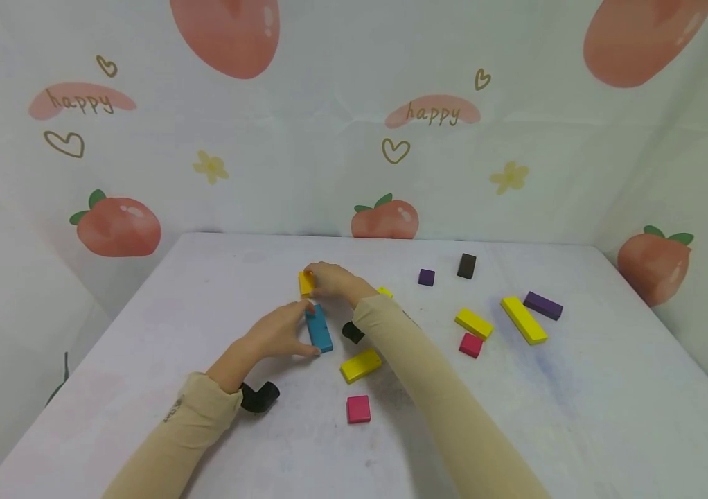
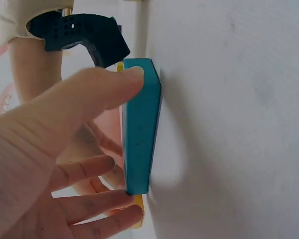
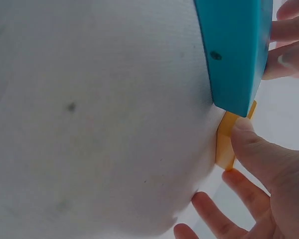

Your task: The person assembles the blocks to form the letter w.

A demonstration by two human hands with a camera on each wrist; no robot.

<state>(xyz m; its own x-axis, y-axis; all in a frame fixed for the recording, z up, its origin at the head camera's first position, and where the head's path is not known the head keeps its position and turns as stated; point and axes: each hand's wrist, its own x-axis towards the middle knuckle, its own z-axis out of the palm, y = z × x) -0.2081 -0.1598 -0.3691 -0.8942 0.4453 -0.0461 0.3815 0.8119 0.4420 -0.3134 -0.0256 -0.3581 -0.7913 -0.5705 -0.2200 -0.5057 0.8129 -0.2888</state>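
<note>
A long blue block (image 1: pixel 319 328) lies on the table, and my left hand (image 1: pixel 276 334) holds it by its two ends. In the left wrist view the thumb rests at one end of the blue block (image 2: pixel 141 129) and fingertips touch the other. Just beyond it, my right hand (image 1: pixel 332 281) pinches an orange-yellow block (image 1: pixel 306 284) between thumb and finger. The right wrist view shows the thumb on the near face of the orange-yellow block (image 3: pixel 226 142) and a fingertip at its end, close to the blue block (image 3: pixel 236 55).
Near my forearms lie a yellow block (image 1: pixel 361 365) and a red block (image 1: pixel 358 409). Farther right are two yellow blocks (image 1: pixel 474 324), a red one (image 1: pixel 470 344), a long purple one (image 1: pixel 543 305), a small purple one (image 1: pixel 426 277) and a dark one (image 1: pixel 467 266). A printed cloth hangs behind.
</note>
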